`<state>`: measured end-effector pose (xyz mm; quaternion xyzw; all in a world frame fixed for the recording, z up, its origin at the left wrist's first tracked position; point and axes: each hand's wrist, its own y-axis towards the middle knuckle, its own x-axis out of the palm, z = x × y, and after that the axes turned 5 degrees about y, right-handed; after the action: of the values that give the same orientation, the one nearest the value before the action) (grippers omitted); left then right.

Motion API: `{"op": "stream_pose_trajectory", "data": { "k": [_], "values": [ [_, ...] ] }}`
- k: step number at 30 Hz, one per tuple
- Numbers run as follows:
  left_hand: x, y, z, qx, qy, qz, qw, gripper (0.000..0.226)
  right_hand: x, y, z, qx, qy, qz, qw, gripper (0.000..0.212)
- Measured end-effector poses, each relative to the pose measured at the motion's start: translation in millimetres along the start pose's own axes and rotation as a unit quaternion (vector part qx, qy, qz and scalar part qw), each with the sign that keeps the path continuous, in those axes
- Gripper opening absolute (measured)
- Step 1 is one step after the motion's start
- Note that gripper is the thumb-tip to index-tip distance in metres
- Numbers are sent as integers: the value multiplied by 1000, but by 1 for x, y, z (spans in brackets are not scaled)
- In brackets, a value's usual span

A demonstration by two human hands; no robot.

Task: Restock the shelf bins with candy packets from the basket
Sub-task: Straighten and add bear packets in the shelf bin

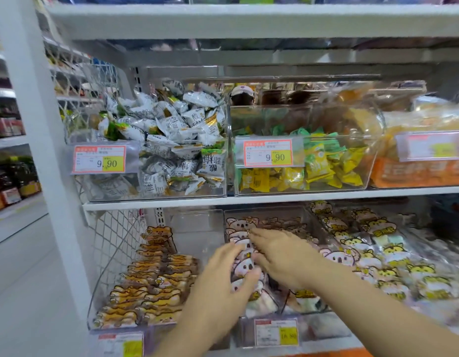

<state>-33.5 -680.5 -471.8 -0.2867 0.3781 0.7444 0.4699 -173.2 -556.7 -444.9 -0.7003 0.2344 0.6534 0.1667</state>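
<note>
Two hands: both reach into the middle bin of the lower shelf.
Left fingers [224, 253]: curved over a stack of koala packets [245, 266], with the thumb pressing from the near side, so the stack is gripped.
Right fingers [256, 234]: nearly straight and slightly spread, tips touching the packets at the back of the stack, holding nothing.
Left hand [220, 282]: on the near-left of the stack.
Right hand [282, 253]: just right of the stack, palm down.
Koala packets: stand in a row front to back in the middle bin [264, 212].
Price tag [276, 332]: on the bin front, partly blurred.
Left bin: brown bear packets [156, 284], stacked.
Right bin: yellow packets [372, 243], blurred.
Upper shelf [274, 198]: bin of white candy [171, 130], and beside it a bin of yellow-green candy [318, 161].
</note>
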Motion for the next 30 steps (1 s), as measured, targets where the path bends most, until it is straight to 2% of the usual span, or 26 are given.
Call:
{"op": "stream_pose_trajectory", "data": {
  "k": [3,8,11,14,18,20,22,24,26,28,30],
  "values": [
    [12,1,5,-25,63,-56,996,65,1,10,3,10,-19,-52,998,52],
    [17,22,1,-37,86,-61,994,67,-5,26,12,7,27,-60,998,49],
    [13,27,3,-24,87,-54,994,72,-10,13,12,1,67,-1,998,49],
    [1,15,7,-9,60,-15,998,77,-14,-19,6,-13,102,59,993,48],
    [-10,-34,10,39,20,81,996,61,-13,-88,-19,-101,149,210,961,38],
    [-1,-74,3,57,11,92,994,52,8,-125,-34,-99,191,216,952,34],
    [10,-111,-12,39,14,65,997,46,39,-146,-45,-66,219,158,961,31],
    [29,-144,-33,-18,24,-5,1000,30,80,-157,-51,-29,217,41,975,28],
    [53,-171,-61,-75,46,-92,992,26,124,-162,-52,-4,203,-83,976,27],
    [82,-193,-90,-115,92,-205,968,26,162,-169,-53,21,193,-177,965,28],
    [109,-214,-118,-148,122,-312,931,28,195,-181,-49,55,199,-236,950,29]
  ]
}}
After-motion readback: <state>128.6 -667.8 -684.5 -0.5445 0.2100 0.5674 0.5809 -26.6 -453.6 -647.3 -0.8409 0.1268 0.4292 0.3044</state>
